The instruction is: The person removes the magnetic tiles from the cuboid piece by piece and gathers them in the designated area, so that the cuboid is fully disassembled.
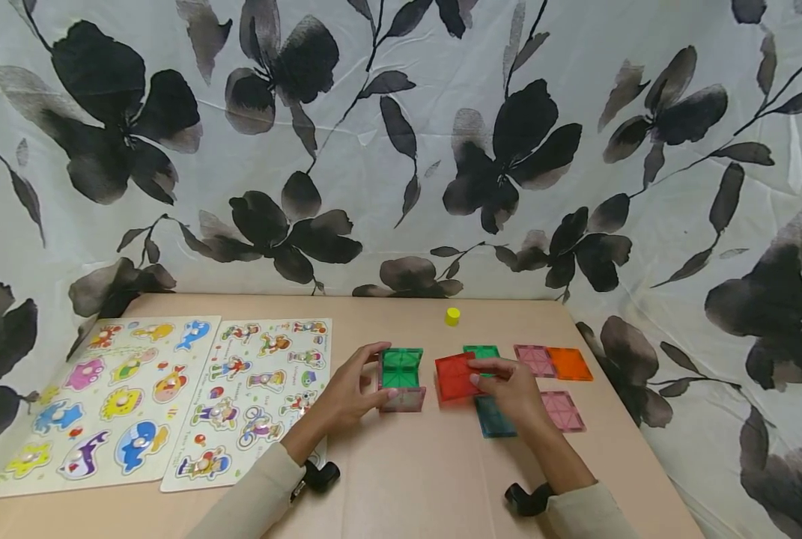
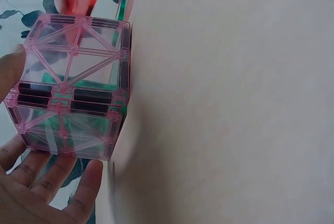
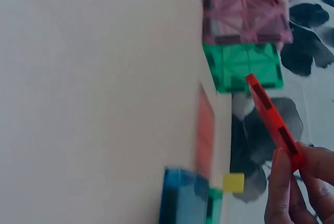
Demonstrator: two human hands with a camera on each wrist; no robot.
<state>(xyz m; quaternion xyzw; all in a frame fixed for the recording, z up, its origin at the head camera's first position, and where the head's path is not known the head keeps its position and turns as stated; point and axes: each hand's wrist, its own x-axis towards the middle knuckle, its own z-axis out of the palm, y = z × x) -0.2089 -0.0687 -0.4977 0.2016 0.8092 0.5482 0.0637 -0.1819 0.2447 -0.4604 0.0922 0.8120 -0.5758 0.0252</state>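
Red magnetic tile (image 1: 453, 378), pinched between thumb and fingers of the right hand (image 1: 514, 391)
Left hand (image 1: 356, 385), partly spread, holds a pink-and-green magnetic-tile box (image 1: 401, 370) between thumb and fingers.

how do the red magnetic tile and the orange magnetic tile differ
The red magnetic tile is pinched in the right hand; the orange magnetic tile lies on the table. The red magnetic tile is tilted, the orange magnetic tile flat. Both look square.
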